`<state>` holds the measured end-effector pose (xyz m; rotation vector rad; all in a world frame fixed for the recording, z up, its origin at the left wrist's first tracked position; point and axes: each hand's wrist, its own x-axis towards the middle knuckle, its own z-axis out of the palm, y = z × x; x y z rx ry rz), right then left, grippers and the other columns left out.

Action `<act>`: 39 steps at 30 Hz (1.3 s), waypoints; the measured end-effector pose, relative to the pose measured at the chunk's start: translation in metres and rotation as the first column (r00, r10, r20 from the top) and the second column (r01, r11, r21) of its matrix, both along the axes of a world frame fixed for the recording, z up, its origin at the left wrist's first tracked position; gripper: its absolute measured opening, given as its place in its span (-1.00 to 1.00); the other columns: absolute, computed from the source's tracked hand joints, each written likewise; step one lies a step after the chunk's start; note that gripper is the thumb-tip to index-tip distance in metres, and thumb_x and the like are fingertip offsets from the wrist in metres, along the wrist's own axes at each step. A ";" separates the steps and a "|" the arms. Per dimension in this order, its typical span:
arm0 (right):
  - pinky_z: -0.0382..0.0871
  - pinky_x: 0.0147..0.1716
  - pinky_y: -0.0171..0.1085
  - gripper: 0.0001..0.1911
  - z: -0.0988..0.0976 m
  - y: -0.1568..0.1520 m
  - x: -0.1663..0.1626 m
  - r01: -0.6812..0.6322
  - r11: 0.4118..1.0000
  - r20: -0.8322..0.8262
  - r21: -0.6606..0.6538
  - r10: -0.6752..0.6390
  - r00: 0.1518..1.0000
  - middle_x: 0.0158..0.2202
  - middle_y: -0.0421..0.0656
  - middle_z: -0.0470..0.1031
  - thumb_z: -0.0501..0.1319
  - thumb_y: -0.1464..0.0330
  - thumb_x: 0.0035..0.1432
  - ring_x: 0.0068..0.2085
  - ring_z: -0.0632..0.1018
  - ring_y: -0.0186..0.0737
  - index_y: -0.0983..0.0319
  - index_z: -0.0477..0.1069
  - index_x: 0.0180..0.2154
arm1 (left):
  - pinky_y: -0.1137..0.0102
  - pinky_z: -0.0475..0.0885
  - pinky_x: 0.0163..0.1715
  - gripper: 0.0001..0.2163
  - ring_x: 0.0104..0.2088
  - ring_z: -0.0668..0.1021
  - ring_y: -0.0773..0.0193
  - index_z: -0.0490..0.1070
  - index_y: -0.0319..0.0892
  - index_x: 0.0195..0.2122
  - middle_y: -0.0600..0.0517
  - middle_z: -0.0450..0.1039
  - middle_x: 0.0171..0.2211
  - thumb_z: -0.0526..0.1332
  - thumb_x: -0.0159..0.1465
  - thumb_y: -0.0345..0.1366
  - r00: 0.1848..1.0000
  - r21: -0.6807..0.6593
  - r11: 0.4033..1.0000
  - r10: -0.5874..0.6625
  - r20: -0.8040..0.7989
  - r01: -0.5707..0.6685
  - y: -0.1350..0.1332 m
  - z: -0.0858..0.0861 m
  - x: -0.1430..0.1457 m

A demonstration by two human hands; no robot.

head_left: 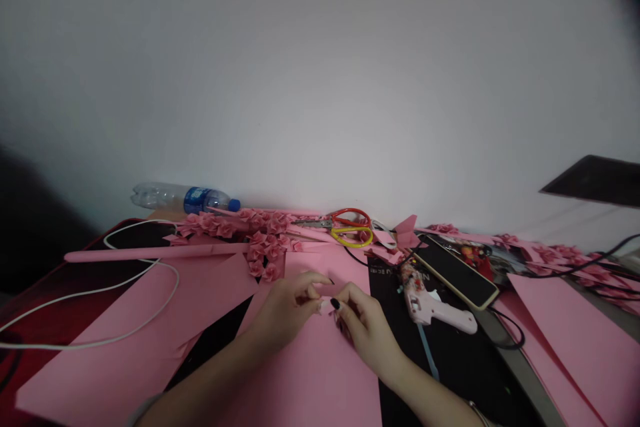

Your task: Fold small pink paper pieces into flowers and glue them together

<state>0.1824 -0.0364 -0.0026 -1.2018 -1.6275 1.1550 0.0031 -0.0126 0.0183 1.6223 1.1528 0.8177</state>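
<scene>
Over a large sheet of pink paper, my two hands meet in the middle of the head view. Between them is a small pale pink paper piece, partly hidden by the fingers. My left hand pinches its left side between thumb and finger, with another finger raised above. On the right side, my right hand closes on it with thumb and curled fingers. Its exact shape is too small to make out. Just beyond the hands lie folded pink paper flowers.
Red-and-yellow-handled scissors lie behind my hands. To the right are a pink glue gun, a phone and more pink sheets. A plastic bottle, a rolled paper tube and a white cable lie left.
</scene>
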 end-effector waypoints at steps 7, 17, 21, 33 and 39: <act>0.13 -0.60 -0.37 -0.76 -0.001 0.001 -0.001 0.072 0.997 -0.005 -0.021 -0.072 0.997 -0.59 -0.28 0.34 0.13 0.24 0.27 -0.60 0.28 -0.35 0.21 0.34 -0.42 | 0.43 0.39 -0.33 -0.88 -0.34 0.56 0.22 0.51 -0.21 -0.42 0.02 0.55 -0.42 0.23 0.14 -0.29 0.996 -0.077 0.997 -0.015 0.084 0.022 0.000 -0.006 0.002; 0.12 -0.53 -0.35 -0.79 -0.001 0.001 0.002 -0.053 0.989 0.195 0.136 0.026 0.980 -0.58 -0.30 0.26 0.08 0.40 0.25 -0.54 0.26 -0.33 0.17 0.20 -0.47 | 0.45 0.34 -0.43 -0.87 -0.47 0.55 0.26 0.40 -0.15 -0.55 0.08 0.52 -0.55 0.12 0.10 -0.40 0.993 -0.090 0.992 -0.096 -0.064 0.090 -0.002 -0.010 0.000; 0.08 -0.53 -0.35 -0.78 0.000 0.000 0.004 -0.100 0.974 0.226 0.202 0.053 0.973 -0.57 -0.31 0.19 0.06 0.44 0.23 -0.53 0.21 -0.31 0.15 0.15 -0.48 | 0.45 0.35 -0.45 -0.87 -0.49 0.55 0.26 0.36 -0.14 -0.58 0.07 0.51 -0.57 0.12 0.09 -0.40 0.993 -0.114 0.988 -0.112 -0.042 0.107 -0.002 -0.008 0.002; 0.21 -0.48 -0.35 -0.89 0.000 0.000 -0.002 0.091 0.985 0.104 0.145 -0.107 0.989 -0.50 -0.28 0.29 0.16 0.34 0.23 -0.50 0.34 -0.30 0.18 0.26 -0.36 | 0.46 0.33 -0.42 -0.85 -0.44 0.53 0.27 0.47 -0.19 -0.50 0.05 0.52 -0.52 0.15 0.16 -0.36 0.999 -0.018 0.999 -0.043 -0.008 0.042 0.000 -0.015 0.001; 0.24 -0.49 -0.34 -0.85 0.001 0.001 0.000 0.051 0.984 0.135 0.172 -0.075 0.988 -0.51 -0.23 0.37 0.11 0.35 0.27 -0.50 0.38 -0.29 0.20 0.37 -0.36 | 0.48 0.33 -0.41 -0.87 -0.40 0.52 0.26 0.49 -0.18 -0.45 0.06 0.53 -0.47 0.20 0.19 -0.29 0.998 0.052 0.998 -0.042 -0.044 0.045 0.000 -0.011 0.003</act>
